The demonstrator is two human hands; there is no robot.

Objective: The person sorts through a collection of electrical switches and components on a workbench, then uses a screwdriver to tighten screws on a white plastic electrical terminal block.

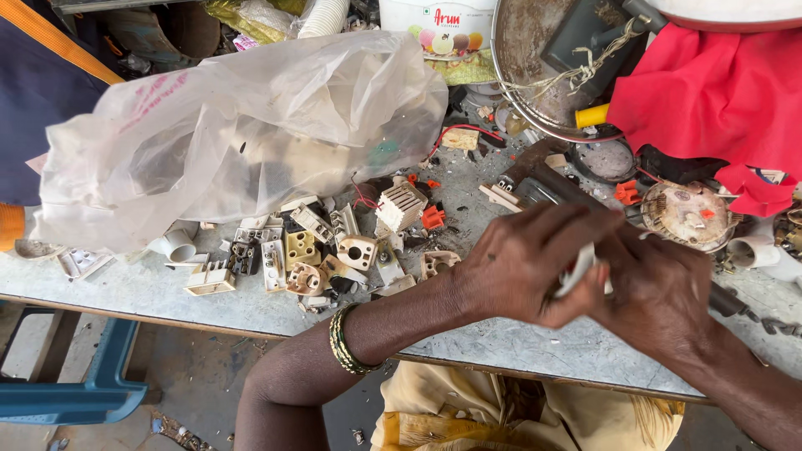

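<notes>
Cluttered with broken switch parts [322,250] and a plastic bag [242,134], the desk [125,292] carried both hands. A small white piece [578,269], tilted upright, sat pinched between the left hand [522,267] and right hand [660,288], both closed around it above the desk's near edge.

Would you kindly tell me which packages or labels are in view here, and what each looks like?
White tub: top centre, red lettering and fruit pictures.
Clear plastic bag: upper left on the table, crumpled, faint pink print, bulky contents.
Yellowish wrapper: top edge, crinkled.
</notes>
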